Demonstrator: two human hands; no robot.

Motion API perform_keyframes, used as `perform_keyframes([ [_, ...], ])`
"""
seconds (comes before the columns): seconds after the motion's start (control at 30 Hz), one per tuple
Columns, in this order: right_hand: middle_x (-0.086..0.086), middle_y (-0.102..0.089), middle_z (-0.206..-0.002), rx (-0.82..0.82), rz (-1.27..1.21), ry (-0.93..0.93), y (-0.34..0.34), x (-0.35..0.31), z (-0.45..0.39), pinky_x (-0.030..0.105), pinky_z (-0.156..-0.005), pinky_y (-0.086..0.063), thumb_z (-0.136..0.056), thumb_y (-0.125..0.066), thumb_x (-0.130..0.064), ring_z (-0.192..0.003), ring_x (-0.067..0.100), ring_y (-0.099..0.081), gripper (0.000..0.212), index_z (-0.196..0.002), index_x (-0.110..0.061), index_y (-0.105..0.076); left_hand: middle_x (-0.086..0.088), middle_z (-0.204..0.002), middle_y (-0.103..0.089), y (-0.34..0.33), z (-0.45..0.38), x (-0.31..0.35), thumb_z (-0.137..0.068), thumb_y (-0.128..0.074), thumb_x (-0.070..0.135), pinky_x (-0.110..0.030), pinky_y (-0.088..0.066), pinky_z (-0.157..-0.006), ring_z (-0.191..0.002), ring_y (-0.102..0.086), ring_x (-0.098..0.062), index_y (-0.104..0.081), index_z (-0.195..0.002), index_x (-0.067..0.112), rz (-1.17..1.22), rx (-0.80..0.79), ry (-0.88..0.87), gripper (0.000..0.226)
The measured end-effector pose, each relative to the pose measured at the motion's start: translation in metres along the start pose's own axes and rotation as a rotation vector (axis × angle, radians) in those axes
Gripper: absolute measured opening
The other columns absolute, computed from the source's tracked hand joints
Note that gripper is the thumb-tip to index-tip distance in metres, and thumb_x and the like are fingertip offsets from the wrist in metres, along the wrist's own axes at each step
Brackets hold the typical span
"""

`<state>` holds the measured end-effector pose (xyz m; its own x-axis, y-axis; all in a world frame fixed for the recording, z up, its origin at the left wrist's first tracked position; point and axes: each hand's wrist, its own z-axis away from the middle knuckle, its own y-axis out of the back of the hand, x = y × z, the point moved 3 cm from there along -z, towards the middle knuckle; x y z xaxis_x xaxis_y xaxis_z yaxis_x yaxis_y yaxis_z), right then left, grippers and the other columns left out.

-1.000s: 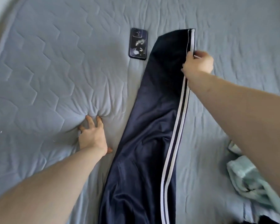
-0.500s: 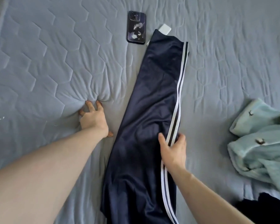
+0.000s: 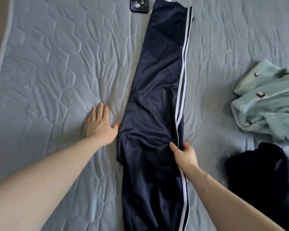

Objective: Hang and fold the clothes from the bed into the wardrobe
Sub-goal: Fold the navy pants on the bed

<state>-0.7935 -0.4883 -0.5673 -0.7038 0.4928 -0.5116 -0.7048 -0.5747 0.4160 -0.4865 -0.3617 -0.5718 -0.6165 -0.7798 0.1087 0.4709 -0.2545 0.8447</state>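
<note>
Head view, looking down on a bed (image 3: 53,67) covered in a grey-blue quilted spread. Navy track pants (image 3: 158,100) with white side stripes lie lengthwise down the middle of the bed, legs laid one over the other, hem end far from the person, waist end running off the near edge of the frame. Fabric is mostly flat at the far end, rumpled and creased around the midsection. Left hand (image 3: 100,125): palm down on the quilt just beside the pants' left edge, fingers straight and slightly spread, pointing away from the person; thumb tip reaches toward the fabric edge, and contact cannot be confirmed. It holds nothing. Right hand (image 3: 184,155): at the striped right edge of the pants, near mid-length. Thumb lies on top of the navy cloth, to the left of the stripe; the remaining fingers curl around the outer edge, so the striped seam is pinched between thumb and fingers. Fabric bunches slightly right at the pinch. Other items: a dark phone (image 3: 139,5) face down at the far edge, just left of the hem; a pale mint fleecy garment (image 3: 265,99) heaped at right, well apart from the pants; a black garment (image 3: 264,169) nearer the person, below the mint one.
</note>
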Motion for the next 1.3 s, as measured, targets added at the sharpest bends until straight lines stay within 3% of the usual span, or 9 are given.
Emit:
perform_keyframes([
  [0.27, -0.007, -0.080, -0.089, -0.161, 0.080, -0.189, 0.017, 0.083, 0.089, 0.031, -0.082, -0.061, -0.093, -0.073, -0.043, -0.085, 0.013, -0.076, 0.025, -0.103, -0.021, -0.076, -0.005, -0.153, -0.044, -0.068, 0.196, 0.004, -0.098, -0.064, 0.042, -0.035, -0.028, -0.117, -0.143, -0.040, -0.024, -0.058, -0.142, 0.014, 0.548, -0.106, 0.183, 0.053],
  [0.33, -0.009, -0.080, -0.086, -0.194, 0.022, -0.245, 0.016, 0.106, 0.112, 0.020, -0.068, -0.059, -0.095, -0.073, -0.035, -0.080, 0.009, -0.077, 0.017, -0.104, -0.020, -0.076, 0.003, -0.130, -0.062, -0.081, 0.228, 0.006, -0.092, -0.069, 0.049, -0.026, -0.042, -0.100, -0.126, -0.056, -0.021, -0.068, -0.124, 0.021, 0.658, -0.261, 0.272, 0.042],
  [0.4, -0.006, -0.080, -0.093, -0.210, -0.031, -0.300, 0.013, 0.124, 0.130, 0.022, -0.073, -0.059, -0.096, -0.073, -0.028, -0.086, 0.013, -0.076, 0.016, -0.110, -0.020, -0.073, 0.013, -0.105, -0.071, -0.090, 0.252, 0.012, -0.085, -0.075, 0.053, -0.014, -0.045, -0.075, -0.109, -0.067, -0.015, -0.068, -0.107, 0.028, 0.794, -0.390, 0.367, 0.035],
  [0.57, -0.009, -0.079, -0.097, -0.215, -0.137, -0.351, 0.004, 0.147, 0.158, 0.023, -0.073, -0.057, -0.098, -0.070, -0.027, -0.093, 0.012, -0.075, 0.008, -0.106, -0.027, -0.071, 0.005, -0.118, -0.072, -0.107, 0.278, 0.024, -0.083, -0.080, 0.043, -0.034, -0.052, -0.097, -0.110, -0.067, -0.019, -0.068, -0.118, 0.020, 0.739, -0.536, 0.382, 0.044],
  [0.73, -0.002, -0.073, -0.113, -0.233, 0.085, -0.353, 0.011, 0.153, 0.187, 0.043, -0.103, -0.054, -0.098, -0.067, -0.029, -0.109, 0.024, -0.069, 0.029, -0.126, -0.022, -0.064, 0.005, -0.116, -0.070, -0.108, 0.307, 0.005, -0.092, -0.068, 0.037, -0.030, -0.048, -0.089, -0.105, -0.065, -0.019, -0.063, -0.121, 0.025, 0.707, -0.628, 0.391, 0.032],
  [0.87, 0.008, -0.071, -0.118, -0.287, 0.219, -0.419, 0.014, 0.162, 0.234, 0.042, -0.099, -0.055, -0.096, -0.067, -0.022, -0.110, 0.030, -0.068, 0.034, -0.128, -0.013, -0.063, 0.007, -0.107, -0.070, -0.114, 0.358, -0.017, -0.095, -0.067, 0.034, -0.026, -0.048, -0.083, -0.104, -0.065, -0.019, -0.066, -0.109, 0.030, 0.656, -0.755, 0.361, 0.014],
  [1.07, 0.002, -0.074, -0.105, -0.273, 0.051, -0.486, 0.022, 0.158, 0.286, 0.046, -0.097, -0.058, -0.091, -0.065, -0.013, -0.097, 0.023, -0.071, 0.034, -0.125, -0.015, -0.061, 0.017, -0.115, -0.059, -0.093, 0.396, -0.032, -0.092, -0.070, 0.043, -0.030, -0.046, -0.089, -0.101, -0.057, -0.008, -0.046, -0.110, 0.030, 0.748, -0.585, 0.477, 0.033],
  [1.2, -0.009, -0.065, -0.121, -0.177, -0.075, -0.330, 0.034, 0.121, 0.282, 0.044, -0.103, -0.054, -0.090, -0.070, -0.015, -0.107, 0.017, -0.069, 0.066, -0.143, -0.025, -0.033, 0.009, -0.125, -0.060, -0.036, 0.378, -0.019, -0.084, -0.073, 0.050, -0.031, -0.047, -0.086, -0.107, -0.062, -0.014, -0.041, -0.133, 0.041, 0.790, -0.514, 0.402, 0.059],
  [1.3, -0.017, -0.063, -0.116, -0.144, -0.179, -0.251, 0.046, 0.075, 0.265, 0.031, -0.088, -0.060, -0.091, -0.072, -0.015, -0.098, 0.009, -0.072, 0.056, -0.139, -0.030, -0.048, 0.010, -0.122, -0.068, 0.014, 0.345, 0.001, -0.091, -0.071, 0.035, -0.034, -0.050, -0.098, -0.119, -0.062, -0.017, -0.067, -0.118, 0.044, 0.881, -0.493, 0.279, 0.029],
])
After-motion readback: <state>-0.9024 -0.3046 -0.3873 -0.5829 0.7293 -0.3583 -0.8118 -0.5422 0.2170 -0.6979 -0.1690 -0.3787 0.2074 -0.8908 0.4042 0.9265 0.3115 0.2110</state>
